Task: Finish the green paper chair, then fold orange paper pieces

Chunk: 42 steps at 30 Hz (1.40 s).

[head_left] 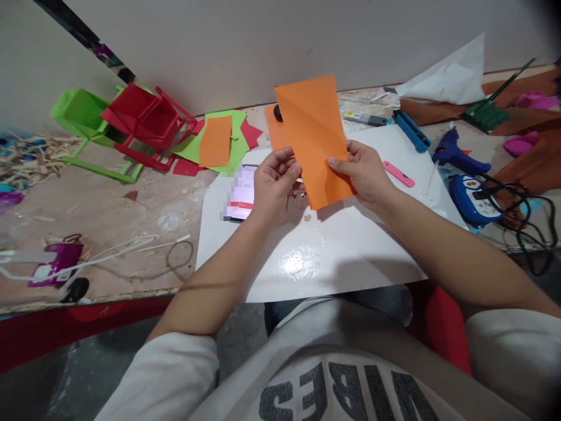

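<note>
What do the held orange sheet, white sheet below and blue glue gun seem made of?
Orange sheet: probably matte paper or card, given its thin edges. White sheet: glossy, perhaps laminate or plastic; it reflects glare. Blue glue gun: likely plastic, from its smooth body.

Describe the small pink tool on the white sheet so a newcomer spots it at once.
Start at the white sheet in front of the person and find the right hand holding the orange paper. Just to the right of that hand lies the small pink tool. Its slim shape and pink colour set it apart from the blue tool and the blue glue gun nearby.
</note>
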Tool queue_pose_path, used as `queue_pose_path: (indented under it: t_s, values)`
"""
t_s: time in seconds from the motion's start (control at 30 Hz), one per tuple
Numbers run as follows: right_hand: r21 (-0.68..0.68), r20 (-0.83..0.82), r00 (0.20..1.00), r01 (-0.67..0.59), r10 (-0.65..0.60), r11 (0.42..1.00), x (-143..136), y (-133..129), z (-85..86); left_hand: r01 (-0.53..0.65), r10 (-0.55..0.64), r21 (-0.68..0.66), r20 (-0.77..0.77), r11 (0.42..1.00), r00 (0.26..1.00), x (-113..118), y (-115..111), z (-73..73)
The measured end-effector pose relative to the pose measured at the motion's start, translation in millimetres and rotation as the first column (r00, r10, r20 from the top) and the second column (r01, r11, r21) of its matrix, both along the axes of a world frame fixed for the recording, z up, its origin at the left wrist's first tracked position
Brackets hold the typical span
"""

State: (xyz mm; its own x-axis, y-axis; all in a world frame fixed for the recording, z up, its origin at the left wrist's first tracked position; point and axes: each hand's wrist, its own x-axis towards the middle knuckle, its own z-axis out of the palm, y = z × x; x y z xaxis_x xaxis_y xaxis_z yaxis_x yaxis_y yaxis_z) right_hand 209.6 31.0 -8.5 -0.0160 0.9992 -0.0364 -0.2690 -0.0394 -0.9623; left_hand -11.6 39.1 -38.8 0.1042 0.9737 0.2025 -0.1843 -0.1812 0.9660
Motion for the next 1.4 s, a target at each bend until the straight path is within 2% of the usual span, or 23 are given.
queue_pose_path:
  t_s: [0.27,0.4,0.5,0.6,0.7,0.73,0.8,0.83,0.9,0.97,1.07,1.13,1.17,1.2,1.23,1.3,1.33,1.4]
  values:
    - [0.052,-0.034,0.999,-0.039,0.041,0.998,0,2,-5.9,0.003,0.005,-0.05,0.167,0.999,0.986,4,-1,2.2]
    - [0.069,-0.048,0.998,-0.048,0.051,0.996,0,3,-5.6,-0.009,0.017,-0.053,0.167,0.999,0.986,2,2,0.0]
    - [0.077,-0.045,0.997,-0.055,0.059,0.996,0,3,-5.8,-0.053,0.055,-0.016,0.113,0.998,0.992,2,1,2.6]
    - [0.184,-0.004,1.0,-0.03,0.031,0.982,0,3,-7.0,-0.139,0.138,0.076,0.014,0.987,0.99,4,-3,8.5]
    - [0.341,0.107,0.994,-0.027,-0.011,0.94,4,3,-8.7,-0.231,0.248,0.198,-0.065,0.953,0.967,4,-6,12.3]
    - [0.389,0.148,0.988,-0.028,-0.033,0.921,5,3,-9.4,-0.263,0.28,0.2,-0.06,0.944,0.958,4,-6,12.4]
    - [0.478,0.218,0.971,-0.02,-0.097,0.878,8,4,-11.3,-0.289,0.29,0.107,0.008,0.951,0.957,3,-5,11.6]
    - [0.516,0.25,0.959,-0.014,-0.135,0.857,10,4,-12.4,-0.262,0.261,0.022,0.057,0.965,0.964,2,-4,11.0]
    - [0.572,0.329,0.923,-0.026,-0.2,0.82,12,5,-14.5,-0.132,0.155,-0.155,0.15,0.979,0.976,2,-4,10.4]
    - [0.596,0.449,0.859,-0.083,-0.246,0.799,14,5,-16.5,-0.003,0.054,-0.264,0.187,0.965,0.981,4,-5,10.7]
    - [0.627,0.58,0.76,-0.188,-0.293,0.756,16,5,-19.6,0.057,-0.017,-0.27,0.148,0.961,0.989,7,-10,12.0]
    - [0.678,0.568,0.76,-0.212,-0.317,0.704,17,7,-22.2,0.036,-0.011,-0.214,0.116,0.976,0.993,8,-13,12.9]
    - [0.701,0.53,0.781,-0.185,-0.329,0.689,17,8,-23.5,0.018,0.002,-0.184,0.106,0.983,0.994,8,-14,13.4]
    - [0.708,0.477,0.811,-0.126,-0.339,0.695,17,10,-24.7,-0.002,0.017,-0.157,0.1,0.988,0.995,9,-15,14.0]
    - [0.685,0.413,0.844,-0.041,-0.341,0.727,17,12,-25.5,-0.018,0.031,-0.132,0.095,0.991,0.995,9,-17,14.7]
    - [0.531,0.278,0.911,0.119,-0.306,0.839,16,15,-25.4,-0.03,0.038,-0.093,0.084,0.995,0.996,11,-20,17.0]
    - [0.415,0.216,0.94,0.155,-0.263,0.896,15,16,-24.2,-0.025,0.032,-0.08,0.079,0.996,0.996,13,-22,18.4]
    - [0.203,0.124,0.981,0.12,-0.148,0.972,11,15,-19.6,-0.008,0.013,-0.069,0.074,0.998,0.997,17,-28,21.7]
